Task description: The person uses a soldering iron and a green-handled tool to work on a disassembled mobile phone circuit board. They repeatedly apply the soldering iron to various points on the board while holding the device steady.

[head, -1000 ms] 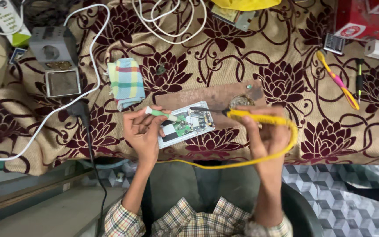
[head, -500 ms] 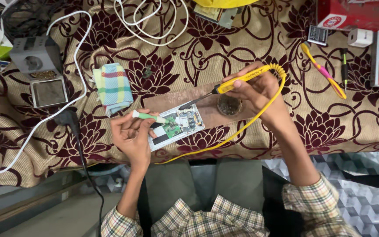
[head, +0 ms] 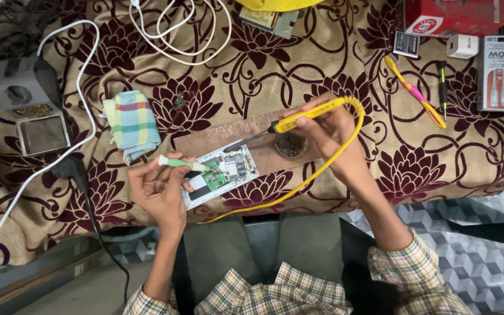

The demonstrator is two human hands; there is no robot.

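My left hand [head: 158, 189] grips a small green-handled tool [head: 182, 164] whose tip rests on an opened phone with its circuit board exposed [head: 220, 175]. The phone lies on a brown wooden strip [head: 217, 140] near the table's front edge. In my right hand [head: 328, 131] is a yellow soldering iron [head: 307, 115], pointed left, its dark tip just above the phone's top edge. The iron's yellow cord [head: 316, 169] loops round that hand and trails to the front edge. A small round tin [head: 291, 144] sits below the iron.
A folded checked cloth [head: 132, 123] lies left of the phone. A grey soldering stand with sponge [head: 33, 116] stands far left, beside white cable [head: 83, 116] and a black cord. At the right: a yellow-pink tool [head: 415, 96], a battery [head: 406, 44], a red box [head: 453, 17], a blister pack [head: 497, 73].
My right hand has swung the soldering iron from low by the phone up and right, and now brings the tip back down to the phone. My left hand stays on the phone.
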